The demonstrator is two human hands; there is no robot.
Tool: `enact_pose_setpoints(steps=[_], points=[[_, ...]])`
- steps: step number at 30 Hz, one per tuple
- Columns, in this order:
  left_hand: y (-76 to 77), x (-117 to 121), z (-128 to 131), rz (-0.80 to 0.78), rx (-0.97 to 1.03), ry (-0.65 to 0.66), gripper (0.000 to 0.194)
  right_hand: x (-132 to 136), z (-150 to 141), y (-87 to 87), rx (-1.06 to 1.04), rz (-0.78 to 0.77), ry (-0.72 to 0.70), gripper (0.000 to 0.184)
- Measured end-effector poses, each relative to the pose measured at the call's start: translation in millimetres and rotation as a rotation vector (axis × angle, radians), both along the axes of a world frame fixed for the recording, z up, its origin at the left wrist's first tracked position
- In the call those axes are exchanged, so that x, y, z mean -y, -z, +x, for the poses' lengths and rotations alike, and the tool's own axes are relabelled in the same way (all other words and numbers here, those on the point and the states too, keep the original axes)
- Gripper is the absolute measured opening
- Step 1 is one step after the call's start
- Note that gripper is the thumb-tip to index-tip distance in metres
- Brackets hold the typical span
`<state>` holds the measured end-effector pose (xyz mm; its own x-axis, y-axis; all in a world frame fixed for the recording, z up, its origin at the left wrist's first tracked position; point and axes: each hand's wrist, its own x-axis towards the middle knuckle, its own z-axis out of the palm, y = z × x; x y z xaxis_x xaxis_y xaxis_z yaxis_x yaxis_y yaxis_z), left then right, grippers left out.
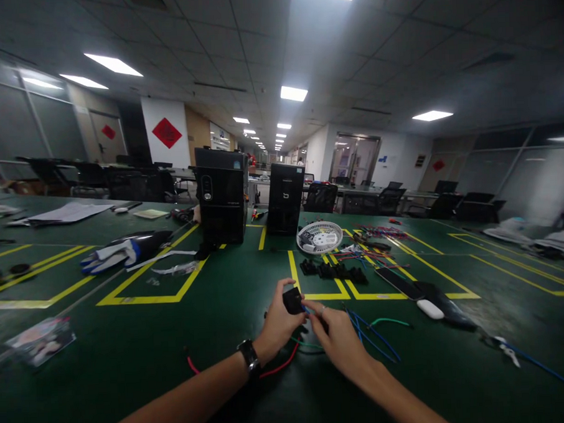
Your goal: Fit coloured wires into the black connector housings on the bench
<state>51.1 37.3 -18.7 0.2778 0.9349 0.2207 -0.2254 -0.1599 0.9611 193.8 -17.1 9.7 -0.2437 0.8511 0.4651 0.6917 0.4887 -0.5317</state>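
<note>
My left hand point(278, 317), with a black watch on its wrist, grips a small black block-shaped part point(293, 300) between thumb and fingers. Close against that part, my right hand point(336, 334) pinches what looks like the end of a blue wire point(306, 309); the fingers hide most of it. Beneath the hands a red wire point(284, 365) curves over the green table. More blue wires point(374, 339) and a green wire point(390, 320) lie just right of my right hand. Beyond the hands stands a row of black parts point(334, 271) like the held one.
A white basket point(319, 237) sits behind the black parts, with bundled wires point(376, 232) to its right. Two black computer towers point(220, 195) rise at the back. A phone point(400, 283) and a white mouse-like object point(430, 309) lie right; gloves point(113, 255) and a plastic bag point(42, 340) left.
</note>
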Motion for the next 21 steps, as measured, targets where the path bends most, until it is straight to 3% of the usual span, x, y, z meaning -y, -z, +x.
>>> enact_pose_setpoints(steps=[11,17,21], points=[[11.9,-1,2,0.164,-0.127,-0.094,0.066,0,-1,9.3,-0.056,0.062,-0.043,0.038],[12.0,2,3,0.178,-0.149,-0.072,0.076,0,-2,12.4,-0.03,0.052,-0.052,0.041],[9.4,5,3,0.269,-0.173,-0.073,0.072,1,-1,12.2,-0.039,0.048,-0.034,0.041]])
